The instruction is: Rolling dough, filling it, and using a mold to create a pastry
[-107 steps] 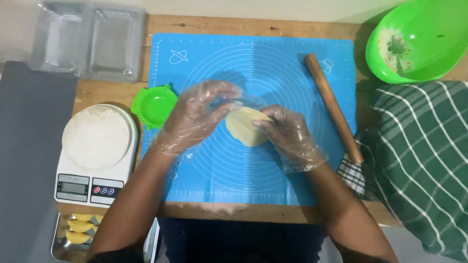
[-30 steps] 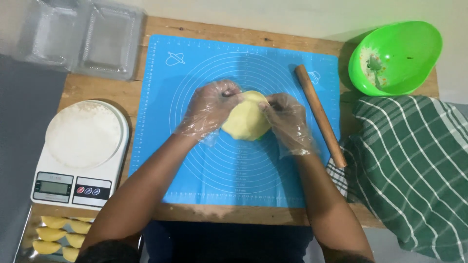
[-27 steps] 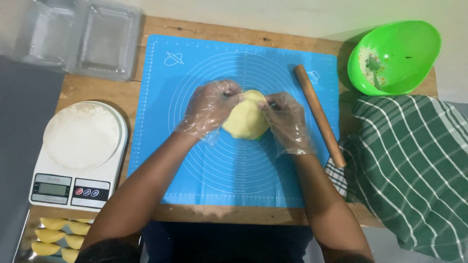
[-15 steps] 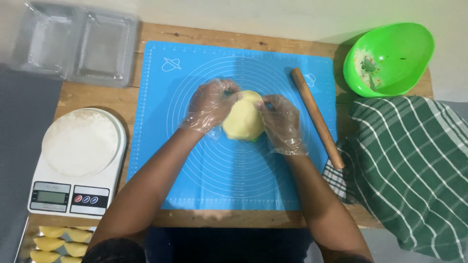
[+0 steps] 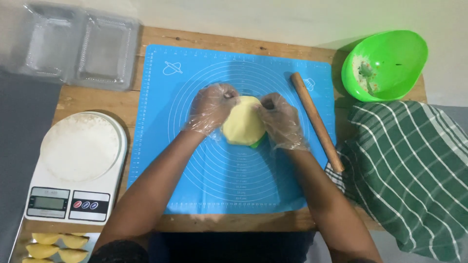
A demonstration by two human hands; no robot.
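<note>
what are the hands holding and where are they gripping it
Both gloved hands hold a round of yellow dough by its upper side edges: left hand on its left edge, right hand on its right. A green thing peeks out underneath.

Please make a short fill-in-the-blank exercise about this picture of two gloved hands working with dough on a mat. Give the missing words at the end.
1. Both hands, the left hand and the right hand, wear clear plastic ____.
2. The yellow dough lies over a blue ____ with printed circles.
3. The wooden rolling pin lies on the mat to the ____ of the right hand.
4. The bowl at the far right corner is ____ in colour.

Missing words: gloves; mat; right; green
</note>
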